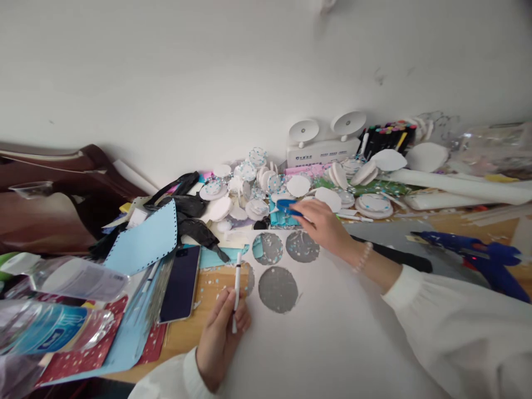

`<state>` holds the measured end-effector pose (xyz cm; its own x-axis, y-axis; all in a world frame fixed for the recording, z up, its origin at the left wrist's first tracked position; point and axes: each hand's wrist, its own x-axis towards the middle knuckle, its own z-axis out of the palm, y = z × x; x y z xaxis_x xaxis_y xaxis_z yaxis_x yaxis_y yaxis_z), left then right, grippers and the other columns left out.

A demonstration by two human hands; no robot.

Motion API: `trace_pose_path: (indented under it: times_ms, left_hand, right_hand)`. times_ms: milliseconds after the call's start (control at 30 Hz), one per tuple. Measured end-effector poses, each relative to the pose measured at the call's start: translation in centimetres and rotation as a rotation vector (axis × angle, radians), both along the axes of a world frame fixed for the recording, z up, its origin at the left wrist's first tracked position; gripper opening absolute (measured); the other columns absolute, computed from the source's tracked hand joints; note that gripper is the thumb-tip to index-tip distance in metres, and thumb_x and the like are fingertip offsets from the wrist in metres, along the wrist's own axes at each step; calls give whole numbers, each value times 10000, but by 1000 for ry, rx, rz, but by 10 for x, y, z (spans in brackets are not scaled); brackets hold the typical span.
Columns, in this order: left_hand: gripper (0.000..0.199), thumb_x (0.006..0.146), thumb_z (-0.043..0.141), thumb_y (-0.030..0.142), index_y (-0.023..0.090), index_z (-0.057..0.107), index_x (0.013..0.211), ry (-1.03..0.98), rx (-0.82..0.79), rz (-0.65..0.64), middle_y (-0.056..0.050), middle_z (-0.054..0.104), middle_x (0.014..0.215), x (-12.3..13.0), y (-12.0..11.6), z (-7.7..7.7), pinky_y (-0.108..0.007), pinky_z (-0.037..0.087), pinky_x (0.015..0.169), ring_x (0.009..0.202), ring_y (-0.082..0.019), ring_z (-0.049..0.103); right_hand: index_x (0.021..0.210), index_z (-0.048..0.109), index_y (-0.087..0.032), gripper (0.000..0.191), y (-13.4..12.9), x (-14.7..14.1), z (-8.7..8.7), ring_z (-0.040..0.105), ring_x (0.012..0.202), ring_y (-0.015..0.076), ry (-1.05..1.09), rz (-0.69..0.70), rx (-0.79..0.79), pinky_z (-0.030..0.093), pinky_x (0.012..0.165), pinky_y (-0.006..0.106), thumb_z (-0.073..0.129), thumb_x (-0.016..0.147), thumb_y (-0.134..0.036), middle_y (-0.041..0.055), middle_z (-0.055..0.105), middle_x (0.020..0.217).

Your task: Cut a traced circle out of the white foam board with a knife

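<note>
My left hand (224,327) is closed around a slim white pen (237,282) held nearly upright, a dark band near its top. With bent fingers, my right hand (322,221) grips a blue ring-shaped thing (286,207), perhaps a lid, above the far edge of a large white sheet (332,332). Round openings in the sheet let grey and bits of white and blue show through; one opening (278,290) lies between my hands. Beyond the blue ring, white discs (257,209) are heaped, some dotted with blue.
A phone (179,285), a light blue notebook (143,238) and plastic bottles (45,327) lie on the left. A blue glue gun (469,249) rests at the right on a grey mat. White rolls (461,185), markers (388,136) and a white box (322,152) stand along the wall.
</note>
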<state>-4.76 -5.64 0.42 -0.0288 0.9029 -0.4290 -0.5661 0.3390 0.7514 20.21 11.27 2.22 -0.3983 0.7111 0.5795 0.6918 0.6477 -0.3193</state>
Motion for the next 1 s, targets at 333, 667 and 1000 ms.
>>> trace_pose_path:
  times_ms: [333, 667, 1000]
  left_hand:
    - [413, 754, 745, 529, 208, 556, 931, 215, 136, -107, 57, 404, 613, 5, -9, 2, -226, 296, 551, 562, -83, 361]
    - [296, 987, 396, 463, 197, 528, 984, 929, 703, -718, 10, 545, 712, 25, -9, 36, -219, 330, 567, 616, -110, 471]
    - [563, 936, 205, 674, 208, 393, 683, 995, 755, -1091, 20, 438, 593, 50, -13, 67, -246, 252, 509, 534, -108, 380]
  right_hand:
    - [1177, 617, -85, 388, 35, -34, 13, 458, 1258, 369, 101, -8, -93, 312, 1064, 549, 575, 793, -123, 210, 572, 1309]
    - [940, 447, -225, 274, -134, -13, 31, 418, 599, 105, 483, 470, -1202, 347, 539, 230, 622, 832, -407, -54, 485, 699]
    - [940, 549, -270, 122, -183, 22, 64, 467, 609, 117, 288, 325, -1201, 352, 544, 230, 452, 954, -342, -38, 544, 693]
